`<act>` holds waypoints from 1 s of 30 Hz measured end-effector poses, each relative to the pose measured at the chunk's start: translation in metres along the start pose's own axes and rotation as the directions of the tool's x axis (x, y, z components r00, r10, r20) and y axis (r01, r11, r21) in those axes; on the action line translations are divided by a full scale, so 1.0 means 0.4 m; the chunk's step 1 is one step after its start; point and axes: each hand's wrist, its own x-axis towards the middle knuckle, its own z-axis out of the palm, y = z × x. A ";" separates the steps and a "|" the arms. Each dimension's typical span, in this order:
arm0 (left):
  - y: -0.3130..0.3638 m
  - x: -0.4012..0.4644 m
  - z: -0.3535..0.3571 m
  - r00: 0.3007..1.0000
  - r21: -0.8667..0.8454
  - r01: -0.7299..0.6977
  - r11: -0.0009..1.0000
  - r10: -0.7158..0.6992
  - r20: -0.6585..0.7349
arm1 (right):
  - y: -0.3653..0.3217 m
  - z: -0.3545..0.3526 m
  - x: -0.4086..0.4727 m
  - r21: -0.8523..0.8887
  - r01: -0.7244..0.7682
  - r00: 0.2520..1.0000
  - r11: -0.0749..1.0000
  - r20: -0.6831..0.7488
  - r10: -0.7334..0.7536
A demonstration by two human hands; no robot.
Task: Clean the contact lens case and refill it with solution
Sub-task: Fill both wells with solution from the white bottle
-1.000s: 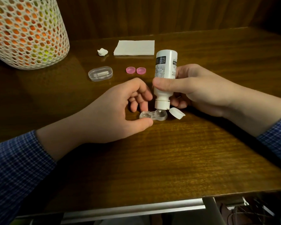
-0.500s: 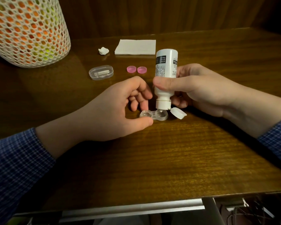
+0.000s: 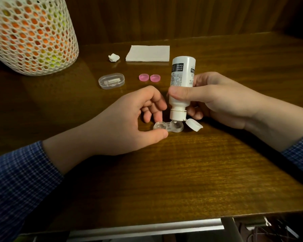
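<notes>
Head view: we are holding the white solution bottle (image 3: pixel 181 84) upside down in our right hand (image 3: pixel 217 100), its grip wrapping the bottle's body, nozzle sitting just over the right well of the clear lens case (image 3: pixel 168 126). The flip cap (image 3: pixel 193 124) is hanging open beside it. Our left hand (image 3: pixel 129 123) is pinching the case's left end against the tabletop (image 3: pixel 182 172) (thumb in front, fingers behind). Farther back, two pink caps (image 3: pixel 149 78), a clear oval box (image 3: pixel 111 80), a folded tissue (image 3: pixel 148 53) and a crumpled wad (image 3: pixel 113 57) are lying near a mesh basket (image 3: pixel 30 34).
</notes>
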 end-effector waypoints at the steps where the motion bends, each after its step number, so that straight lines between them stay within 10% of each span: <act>1: 0.000 0.000 0.000 1.000 0.002 -0.003 1.000 0.003 0.000 | 0.001 0.000 0.000 0.001 0.000 1.000 1.000 -0.002 0.000; 30: 0.001 0.001 -0.003 1.000 0.003 0.015 1.000 -0.015 0.005 | -0.007 0.008 -0.008 -0.013 -0.008 1.000 1.000 -0.025 0.008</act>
